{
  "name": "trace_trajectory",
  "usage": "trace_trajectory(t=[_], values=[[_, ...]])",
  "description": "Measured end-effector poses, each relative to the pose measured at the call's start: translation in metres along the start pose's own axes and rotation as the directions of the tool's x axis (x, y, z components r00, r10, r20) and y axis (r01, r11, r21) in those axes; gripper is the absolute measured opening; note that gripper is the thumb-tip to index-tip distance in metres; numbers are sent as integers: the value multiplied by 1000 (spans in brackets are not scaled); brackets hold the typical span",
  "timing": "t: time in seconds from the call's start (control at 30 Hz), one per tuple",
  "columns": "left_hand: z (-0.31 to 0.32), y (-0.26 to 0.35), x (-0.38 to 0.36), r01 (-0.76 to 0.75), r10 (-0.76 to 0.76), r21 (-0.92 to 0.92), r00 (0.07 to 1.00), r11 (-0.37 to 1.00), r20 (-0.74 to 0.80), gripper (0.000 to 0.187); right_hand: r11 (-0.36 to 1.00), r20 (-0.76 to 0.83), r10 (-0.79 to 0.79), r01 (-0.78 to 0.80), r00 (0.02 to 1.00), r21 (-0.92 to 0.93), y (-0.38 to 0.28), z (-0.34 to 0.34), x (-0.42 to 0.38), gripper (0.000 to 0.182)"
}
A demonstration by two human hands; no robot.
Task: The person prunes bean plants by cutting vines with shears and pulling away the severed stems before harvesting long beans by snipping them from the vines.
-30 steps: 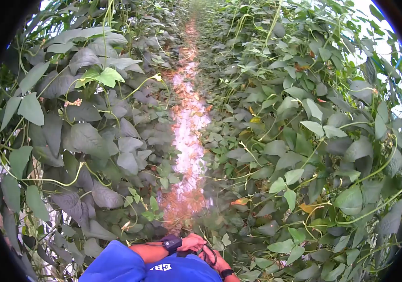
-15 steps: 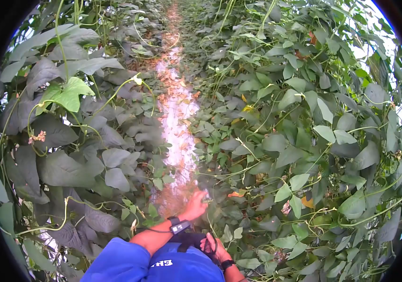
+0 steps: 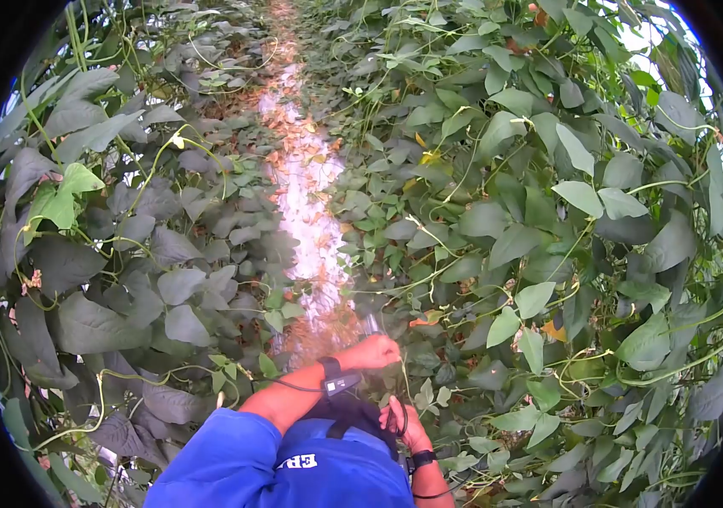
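We stand in a narrow path (image 3: 306,182) between two walls of climbing bean vines, and our left hand (image 3: 374,351) reaches low into the right-hand vines (image 3: 547,254); its fingers are curled into a loose fist around a thin green stem (image 3: 398,372), though what hangs on that stem is hidden behind the knuckles; a small dark device (image 3: 338,383) is strapped at the wrist, a thin cable trailing back along the blue sleeve (image 3: 217,461). Our right hand (image 3: 401,423) sits close to the chest, just below the left, fingers bent around a dark strap or cord (image 3: 399,415); whether it grips tight we cannot tell. To do this well, we judge it best to hold the stem close to where it meets the vine, steady the vine itself, and pull gently so the tendrils do not tear; the leaves crowd in here, so we feel before we tug; the left-hand vines (image 3: 124,254) stay untouched.
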State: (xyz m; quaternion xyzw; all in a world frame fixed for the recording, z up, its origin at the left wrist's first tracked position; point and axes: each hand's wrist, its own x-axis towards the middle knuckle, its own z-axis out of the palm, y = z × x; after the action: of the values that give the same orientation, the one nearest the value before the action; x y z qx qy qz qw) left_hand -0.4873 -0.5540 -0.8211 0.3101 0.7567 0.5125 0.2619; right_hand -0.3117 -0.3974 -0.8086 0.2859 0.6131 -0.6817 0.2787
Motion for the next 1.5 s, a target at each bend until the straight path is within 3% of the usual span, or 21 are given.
trace_trajectory(t=[0.03, 0.07, 0.1, 0.13, 0.2, 0.27, 0.47, 0.6, 0.67, 0.73, 0.8, 0.83, 0.87, 0.93, 1.07, 1.13, 1.27, 1.33, 1.37, 1.4, 1.5], values=[[3, -15, 14, -162, 153, -65, 980, 985, -127, 20, 995, 40, 0, 3, 999, -97, -4, 0, -2, 52], [-15, 17, 18, 6, -24, -177, 995, 984, -101, 19, 981, 81, 6, 10, 997, -193, -6, 0, -4, 51], [-24, 27, 26, 61, -88, -269, 992, 961, -88, 18, 974, 95, -3, 24, 995, -224, 0, -1, -2, 46], [-31, 34, 31, 114, -149, -358, 986, 927, -71, 16, 974, 96, -3, 25, 995, -224, -2, 1, -3, 46], [-42, 45, 38, 114, -157, -360, 983, 926, -92, 16, 938, 116, -142, 172, 983, -303, -14, 6, -10, 45], [-47, 45, 46, 119, -168, -356, 980, 927, -108, 15, 956, 93, -157, 175, 983, -236, -27, 4, -11, 44], [-50, 41, 57, 65, -175, -452, 962, 889, -207, 11, 962, 32, -107, 95, 994, 256, -60, 4, 4, 58], [-50, 41, 59, 49, -188, -492, 953, 869, -237, 11, 929, -20, -95, 96, 995, 358, -69, 6, 18, 54], [-53, 37, 58, 52, -211, -507, 942, 860, -261, 12, 887, -178, -150, 212, 973, 409, -64, 0, 30, 51], [-61, 35, 57, 43, -222, -516, 931, 855, -291, 14, 872, -191, -163, 232, 968, 432, -67, -1, 33, 49], [-63, 27, 49, 124, -133, -49, 949, 991, -285, 22, 930, -227, -143, 209, 963, 303, -69, -3, 33, 48], [-65, 22, 44, 131, -95, 144, 967, 981, -234, 33, 939, -201, -146, 199, 969, 280, -67, -6, 35, 46], [-64, 16, 41, 130, -92, 148, 967, 980, -239, 33, 938, -197, -152, 204, 969, 279, -68, -7, 37, 46], [-60, 8, 34, 168, -176, 535, 984, 828, -37, 45, 978, -141, -86, 111, 986, 179, -69, -12, 41, 45], [-39, 5, 18, 180, -155, 528, 984, 830, -90, 49, 993, -89, -110, 114, 990, 39, -67, -27, 70, 45], [-29, -1, 13, 227, -167, 386, 969, 894, -182, 37, 995, -79, -96, 96, 992, 2, -76, -31, 87, 44], [-11, -10, 6, 263, -264, 348, 963, 900, -45, 35, 992, -68, -130, 129, 989, -16, -95, -31, 129, 44], [-4, -13, 1, 233, -227, 212, 972, 949, -54, 34, 975, -123, -189, 171, 974, -145, -103, -27, 147, 44], [-1, -24, 1, 148, -144, 212, 989, 966, -37, 32, 964, -140, -187, 155, 972, -216, -112, -24, 150, 48], [3, -30, -2, 141, -138, 216, 990, 966, -28, 32, 965, -149, -190, 156, 970, -209, -102, -27, 169, 48], [1, -46, -2, 189, -209, 219, 975, 957, 69, 29, 842, -208, -321, 179, 924, -508, -98, -27, 213, 53]])
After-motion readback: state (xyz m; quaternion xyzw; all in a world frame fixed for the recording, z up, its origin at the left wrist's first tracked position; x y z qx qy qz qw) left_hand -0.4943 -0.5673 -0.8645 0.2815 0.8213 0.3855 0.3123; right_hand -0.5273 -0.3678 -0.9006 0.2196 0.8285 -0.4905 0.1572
